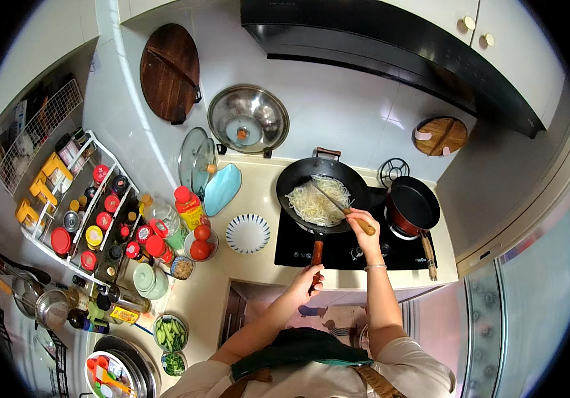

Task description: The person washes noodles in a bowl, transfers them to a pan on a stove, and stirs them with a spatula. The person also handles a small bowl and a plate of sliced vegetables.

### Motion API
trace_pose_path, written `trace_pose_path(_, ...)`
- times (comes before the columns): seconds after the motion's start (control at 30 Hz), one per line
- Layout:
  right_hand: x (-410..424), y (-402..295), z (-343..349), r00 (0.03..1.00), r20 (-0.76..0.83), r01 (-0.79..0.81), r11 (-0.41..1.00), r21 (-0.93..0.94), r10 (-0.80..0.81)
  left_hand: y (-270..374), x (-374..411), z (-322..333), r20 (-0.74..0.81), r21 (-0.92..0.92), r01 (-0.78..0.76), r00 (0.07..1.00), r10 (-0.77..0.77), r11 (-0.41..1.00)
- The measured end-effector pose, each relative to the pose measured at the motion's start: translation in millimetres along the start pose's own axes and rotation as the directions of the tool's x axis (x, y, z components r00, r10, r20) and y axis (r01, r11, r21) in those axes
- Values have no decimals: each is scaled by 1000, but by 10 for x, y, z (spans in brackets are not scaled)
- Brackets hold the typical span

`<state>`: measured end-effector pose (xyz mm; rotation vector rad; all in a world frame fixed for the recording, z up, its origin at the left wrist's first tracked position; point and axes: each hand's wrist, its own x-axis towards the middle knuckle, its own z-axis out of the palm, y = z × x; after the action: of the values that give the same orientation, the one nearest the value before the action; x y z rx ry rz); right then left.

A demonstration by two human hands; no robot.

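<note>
A black wok (290, 174) stands on the left part of the black gas hob (292, 248), holding pale, thin bean sprouts or shreds (314, 201); which, I cannot tell. My left hand (307, 284) is closed around the wok's wooden handle (317, 252), in front of the hob. My right hand (364, 234) grips the wooden handle of a metal spatula (332, 199), its far end among the pale shreds. Just left of the wok lies a white plate with a blue-striped rim (248, 234).
Right of the wok sits a red-and-black saucepan (412, 204). Bowls of tomatoes (200, 244), cut cucumber (170, 333) and chopped greens (173, 364) stand left, near a crowded spice rack (88, 209). A glass lid (193, 159) leans at the wall; a range hood (364, 40) hangs above.
</note>
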<state>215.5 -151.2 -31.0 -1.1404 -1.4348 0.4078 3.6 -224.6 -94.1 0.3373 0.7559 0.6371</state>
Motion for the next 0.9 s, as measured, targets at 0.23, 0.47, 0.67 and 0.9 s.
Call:
trace_pose_path(0.23, -151, -235, 9, 989, 112, 104, 993, -50, -98, 4, 19, 16, -2, -14, -10, 1000, 10, 1000)
trace_pose_path(0.47, -260, -892, -395, 974, 186, 155, 977, -148, -126, -26, 46, -29, -10, -18, -31, 999, 30, 999)
trace_pose_path(0.67, -261, -1585, -447, 995, 16, 102, 950, -295, -102, -17, -11, 14, -47, 3, -44, 998, 44, 999)
trace_pose_path(0.9, -118, -1753, -363, 997, 70, 59, 944, -323, -39, -67, -2, -20, -5, -43, -83, 997, 83, 996)
